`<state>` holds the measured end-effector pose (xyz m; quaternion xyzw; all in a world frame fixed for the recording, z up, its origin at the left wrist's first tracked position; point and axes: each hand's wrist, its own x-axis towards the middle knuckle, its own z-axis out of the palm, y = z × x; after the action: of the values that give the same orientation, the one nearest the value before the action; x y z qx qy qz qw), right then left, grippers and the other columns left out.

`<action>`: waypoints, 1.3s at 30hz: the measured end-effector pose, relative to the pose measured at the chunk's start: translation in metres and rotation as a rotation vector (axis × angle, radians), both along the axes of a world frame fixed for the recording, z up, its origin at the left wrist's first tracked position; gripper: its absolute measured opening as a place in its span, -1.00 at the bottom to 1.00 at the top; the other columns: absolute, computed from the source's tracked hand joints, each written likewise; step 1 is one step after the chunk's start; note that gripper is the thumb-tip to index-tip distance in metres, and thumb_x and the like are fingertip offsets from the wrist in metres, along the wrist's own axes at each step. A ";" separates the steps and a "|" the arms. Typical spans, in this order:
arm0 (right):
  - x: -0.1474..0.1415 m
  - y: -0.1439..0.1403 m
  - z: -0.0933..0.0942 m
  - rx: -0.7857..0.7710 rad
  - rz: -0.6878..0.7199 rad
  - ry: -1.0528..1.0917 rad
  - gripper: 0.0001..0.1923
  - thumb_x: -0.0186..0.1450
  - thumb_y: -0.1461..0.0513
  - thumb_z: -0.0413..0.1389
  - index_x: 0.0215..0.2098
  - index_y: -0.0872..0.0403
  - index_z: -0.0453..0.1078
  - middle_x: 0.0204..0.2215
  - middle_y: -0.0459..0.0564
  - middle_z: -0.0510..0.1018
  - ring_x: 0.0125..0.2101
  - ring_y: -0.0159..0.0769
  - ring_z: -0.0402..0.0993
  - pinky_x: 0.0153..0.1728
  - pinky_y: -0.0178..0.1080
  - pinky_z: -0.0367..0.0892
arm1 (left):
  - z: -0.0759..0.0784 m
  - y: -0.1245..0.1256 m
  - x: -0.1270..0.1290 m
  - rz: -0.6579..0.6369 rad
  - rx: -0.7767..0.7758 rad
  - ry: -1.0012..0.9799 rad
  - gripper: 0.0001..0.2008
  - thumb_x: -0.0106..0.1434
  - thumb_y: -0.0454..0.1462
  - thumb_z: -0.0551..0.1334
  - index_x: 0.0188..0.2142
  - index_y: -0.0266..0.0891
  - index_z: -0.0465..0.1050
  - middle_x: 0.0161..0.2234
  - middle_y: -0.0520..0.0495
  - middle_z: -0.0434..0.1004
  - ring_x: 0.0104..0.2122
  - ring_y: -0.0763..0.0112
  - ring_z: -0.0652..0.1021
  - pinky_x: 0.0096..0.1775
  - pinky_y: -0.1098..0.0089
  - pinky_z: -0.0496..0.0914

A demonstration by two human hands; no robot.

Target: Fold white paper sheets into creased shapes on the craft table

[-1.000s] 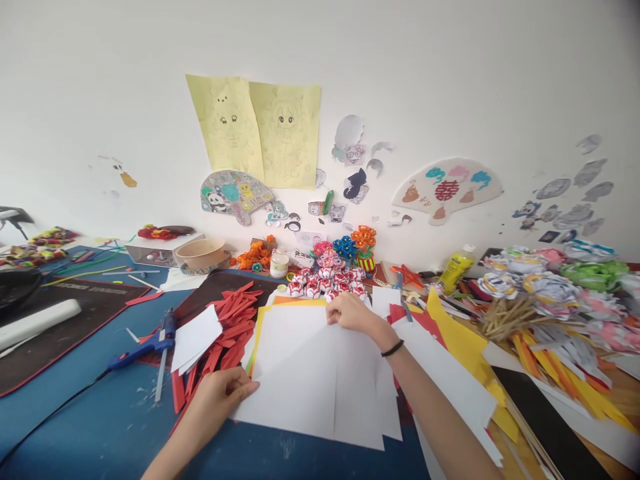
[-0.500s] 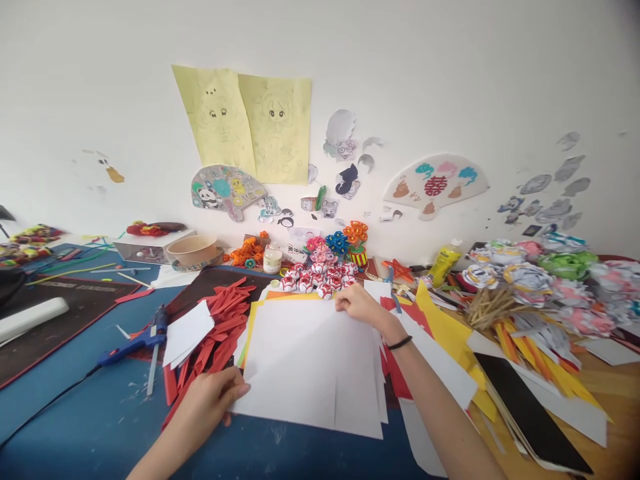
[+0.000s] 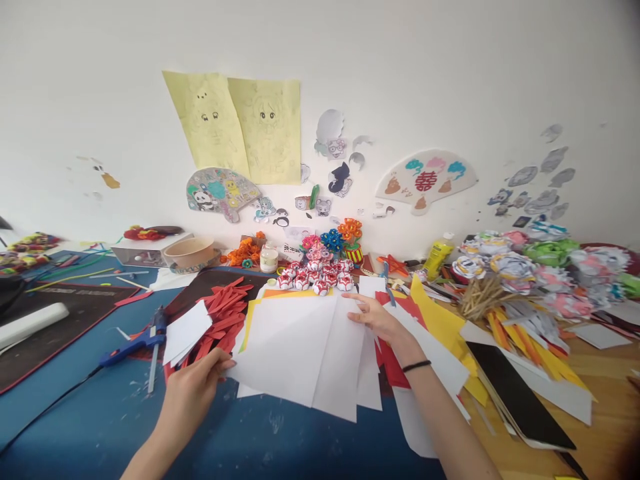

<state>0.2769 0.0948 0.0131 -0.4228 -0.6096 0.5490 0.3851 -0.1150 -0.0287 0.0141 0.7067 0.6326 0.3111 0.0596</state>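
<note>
Change: the stack of white paper sheets (image 3: pixel 300 353) lay flat on the desk (image 3: pixel 100 413) a second ago; its left edge is now raised and the sheets have fanned apart, so I judge them as being gathered or sorted rather than left lying.
Desk: one blue-topped desk, cluttered from end to end, with one dark mat (image 3: pixel 60 327) on its left part.
Wall pictures: two pale yellow drawing sheets (image 3: pixel 235 127) side by side on the wall, with two fan-shaped paper cut-outs (image 3: pixel 425 180) lower down and many small stickers I cannot count.
White sheets: at least four or five overlapping, on top of yellow and orange sheets (image 3: pixel 300 295); the exact count is hidden by the overlap.
Red strips: a heap of red paper strips (image 3: pixel 225 313), too many to count, just left of the stack.
Paper flowers: a large pile of printed paper flowers (image 3: pixel 530 273) at the right.
Left hand: left hand (image 3: pixel 193 393) has moved up with the sheets and pinches the stack's left edge, fingers closed over it.
Right hand: right hand (image 3: pixel 377 317) has slid from the far edge towards the right; fingers spread loosely, tips resting on the stack's upper right corner.
Glue gun: one blue hot-glue gun (image 3: pixel 133 340), left of the strips.
Bowl: one tan paper bowl (image 3: pixel 189 252) near the wall.
Bottle: one yellow glue bottle (image 3: pixel 437 257).
</note>
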 end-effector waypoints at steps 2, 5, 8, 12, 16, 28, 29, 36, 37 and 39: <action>0.004 -0.006 0.009 -0.009 -0.028 0.008 -0.22 -0.03 0.05 0.36 0.12 0.08 0.32 -0.36 0.01 0.55 -0.35 -0.21 0.50 -0.31 -0.18 0.41 | 0.002 0.002 -0.004 -0.059 -0.049 -0.046 -0.72 0.31 -0.10 0.04 -0.39 -0.17 0.40 -0.55 0.08 0.51 -0.54 0.46 0.55 -0.47 0.59 0.35; 0.010 -0.009 0.031 0.102 -0.153 -0.023 -0.26 -0.06 0.13 0.37 0.08 0.10 0.35 -0.51 -0.12 0.46 -0.50 -0.33 0.41 -0.45 -0.29 0.35 | 0.003 0.004 -0.009 -0.209 -0.111 -0.073 -0.73 0.31 -0.09 0.06 -0.30 -0.17 0.45 -0.44 0.04 0.58 -0.47 0.42 0.58 -0.40 0.56 0.39; 0.016 -0.010 0.061 0.257 -0.219 -0.073 -0.34 -0.04 0.20 0.33 0.05 0.08 0.38 -0.61 -0.23 0.34 -0.58 -0.42 0.30 -0.53 -0.37 0.26 | 0.003 0.008 -0.009 -0.257 -0.151 -0.089 -0.73 0.29 -0.08 0.10 -0.22 -0.16 0.47 -0.40 0.03 0.60 -0.41 0.40 0.59 -0.36 0.56 0.39; 0.024 -0.021 0.108 0.520 -0.438 -0.321 -0.52 0.02 0.23 0.27 -0.06 0.06 0.46 -0.57 -0.18 0.43 -0.57 -0.39 0.34 -0.53 -0.35 0.27 | 0.005 0.013 -0.009 -0.223 -0.163 -0.099 -0.71 0.31 -0.07 0.08 -0.30 -0.16 0.49 -0.49 0.06 0.58 -0.44 0.42 0.59 -0.36 0.57 0.39; 0.018 -0.061 0.150 0.868 -0.752 -0.421 -0.68 0.15 0.23 0.21 -0.10 0.03 0.48 -0.44 -0.09 0.53 -0.43 -0.30 0.46 -0.37 -0.28 0.37 | 0.002 0.013 -0.012 -0.142 -0.063 -0.040 -0.70 0.31 -0.05 0.07 -0.27 -0.15 0.49 -0.48 0.07 0.59 -0.47 0.43 0.59 -0.39 0.56 0.38; -0.131 -0.152 0.016 1.392 -0.121 -0.790 -0.71 0.30 0.39 -0.08 -0.17 0.15 0.46 -0.60 -0.01 0.49 -0.59 -0.25 0.38 -0.60 -0.21 0.20 | -0.013 -0.020 0.060 -0.391 0.364 0.513 -0.50 0.36 -0.26 0.07 0.28 -0.13 0.09 0.21 -0.09 0.29 0.06 0.28 0.41 0.03 0.34 0.27; -0.139 -0.151 0.003 1.361 -0.153 -0.765 -0.71 0.29 0.40 -0.10 -0.25 0.13 0.46 -0.64 -0.02 0.45 -0.62 -0.25 0.35 -0.62 -0.21 0.17 | -0.017 -0.020 0.064 -0.430 0.335 0.546 -0.50 0.35 -0.27 0.06 0.27 -0.13 0.11 0.21 -0.07 0.28 0.05 0.28 0.41 0.03 0.33 0.27; -0.134 -0.151 -0.024 1.189 -0.180 -0.645 -0.57 0.26 0.43 -0.16 -0.02 0.11 0.38 -0.35 0.07 0.58 -0.36 -0.18 0.50 -0.27 -0.14 0.37 | -0.033 -0.008 0.053 -0.524 0.200 0.468 -0.57 0.29 -0.41 0.04 0.09 -0.05 0.40 0.07 0.01 0.46 0.00 0.21 0.42 -0.04 0.21 0.30; -0.127 -0.151 -0.025 1.161 -0.209 -0.648 -0.54 0.25 0.44 -0.16 0.01 0.11 0.37 -0.30 0.07 0.59 -0.30 -0.15 0.50 -0.20 -0.11 0.36 | -0.034 -0.005 0.048 -0.524 0.197 0.446 -0.54 0.27 -0.44 0.03 0.10 -0.06 0.39 0.06 -0.01 0.48 -0.01 0.21 0.43 -0.05 0.20 0.32; -0.108 -0.147 -0.027 1.067 -0.262 -0.641 -0.51 0.20 0.47 -0.15 -0.01 0.07 0.40 -0.23 0.05 0.59 -0.23 -0.13 0.49 -0.13 -0.05 0.36 | -0.036 0.001 0.040 -0.522 0.184 0.385 -0.46 0.21 -0.50 0.02 0.12 -0.06 0.37 0.04 -0.04 0.49 -0.02 0.21 0.44 -0.07 0.20 0.35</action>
<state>0.1690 -0.0526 -0.0141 -0.3874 -0.8274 -0.0358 0.4051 -0.0751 -0.0273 -0.0218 0.8930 0.3993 0.2021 -0.0473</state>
